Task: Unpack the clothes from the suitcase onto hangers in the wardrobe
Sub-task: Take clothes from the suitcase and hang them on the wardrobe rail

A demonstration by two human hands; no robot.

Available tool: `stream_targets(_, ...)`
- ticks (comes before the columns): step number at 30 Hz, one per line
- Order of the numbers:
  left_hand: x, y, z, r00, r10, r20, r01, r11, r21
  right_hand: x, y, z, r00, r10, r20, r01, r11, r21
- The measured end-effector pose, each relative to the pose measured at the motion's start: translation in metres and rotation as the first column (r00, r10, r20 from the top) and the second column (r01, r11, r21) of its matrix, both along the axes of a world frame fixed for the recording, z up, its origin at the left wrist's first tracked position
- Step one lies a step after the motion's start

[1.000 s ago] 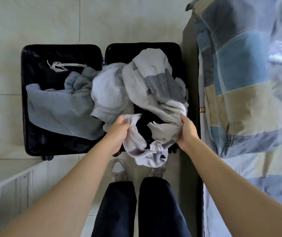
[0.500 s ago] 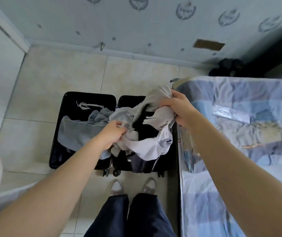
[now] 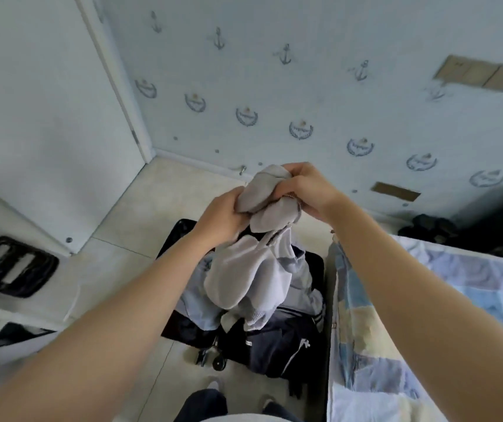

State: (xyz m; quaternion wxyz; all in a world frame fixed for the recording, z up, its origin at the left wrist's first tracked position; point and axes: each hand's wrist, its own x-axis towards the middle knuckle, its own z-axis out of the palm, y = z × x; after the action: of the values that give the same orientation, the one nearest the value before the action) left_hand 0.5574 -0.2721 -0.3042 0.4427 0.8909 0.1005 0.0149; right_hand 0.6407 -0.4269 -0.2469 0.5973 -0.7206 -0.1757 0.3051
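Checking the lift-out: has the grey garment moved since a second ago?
Yes, upward. The grey garment lay in the suitcase; now the left hand and right hand grip it bunched, raised above the suitcase.

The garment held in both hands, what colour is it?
Light grey; the garment shows best in the head view.

Arms outstretched, left hand (image 3: 220, 215) and right hand (image 3: 303, 190), apparently touching, both grip a grey garment (image 3: 244, 278).
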Motion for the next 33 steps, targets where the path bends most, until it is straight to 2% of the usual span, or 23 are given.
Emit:
stream_targets(2,-0.012,0.008,0.016,0.984,0.171,0.057,-0.168,0.985,-0.050,-0.006,0.003,0.007,0.998,0.035,-0.043,-0.028,0.990,0.137)
stream_targets(5,-0.032,0.017,0.045,0.912,0.400,0.085,-0.362,0.886,-0.290,-0.016,0.003,-0.002,0.992,0.071,-0.104,-0.043,0.967,0.252)
stream_targets(8,-0.062,0.025,0.066,0.840,0.543,0.008,-0.453,0.708,-0.542,-0.024,0.001,-0.032,0.985,0.158,-0.068,-0.150,0.983,0.105)
stream_targets(10,-0.088,0.034,0.073,0.785,0.620,0.011,-0.484,0.624,-0.614,-0.032,0.004,-0.056,0.965,0.260,-0.041,-0.262,0.962,-0.082)
stream_targets(12,-0.112,0.042,0.077,0.715,0.699,-0.003,-0.521,0.530,-0.669,-0.043,0.013,-0.075,0.954,0.296,-0.050,-0.300,0.930,-0.213)
stream_targets(15,-0.156,0.054,0.080,0.634,0.773,0.004,-0.520,0.430,-0.738,-0.067,0.042,-0.083,0.946,0.293,-0.137,-0.318,0.919,-0.232)
stream_targets(17,-0.194,0.064,0.081,0.602,0.798,0.000,-0.542,0.410,-0.733,-0.087,0.073,-0.080,0.922,0.302,-0.244,-0.349,0.921,-0.175)
stream_targets(22,-0.291,0.087,0.077,0.635,0.771,0.042,-0.498,0.451,-0.741,-0.137,0.144,-0.068,0.848,0.350,-0.398,-0.406,0.912,-0.065)
stream_targets(25,-0.366,0.109,0.063,0.580,0.814,0.026,-0.551,0.416,-0.723,-0.181,0.187,-0.047,0.814,0.317,-0.486,-0.355,0.935,0.016)
stream_targets(29,-0.452,0.121,0.046,0.485,0.869,-0.103,-0.792,0.386,-0.474,-0.246,0.236,-0.013,0.744,0.372,-0.555,-0.361,0.923,0.134)
stream_targets(31,-0.493,0.131,0.036,0.526,0.826,-0.201,-0.830,0.447,-0.334,-0.283,0.260,0.006,0.709,0.439,-0.552,-0.399,0.895,0.200)
stream_targets(33,-0.529,0.141,0.023,0.588,0.723,-0.362,-0.804,0.572,-0.163,-0.319,0.282,0.024,0.675,0.483,-0.558,-0.429,0.872,0.236)
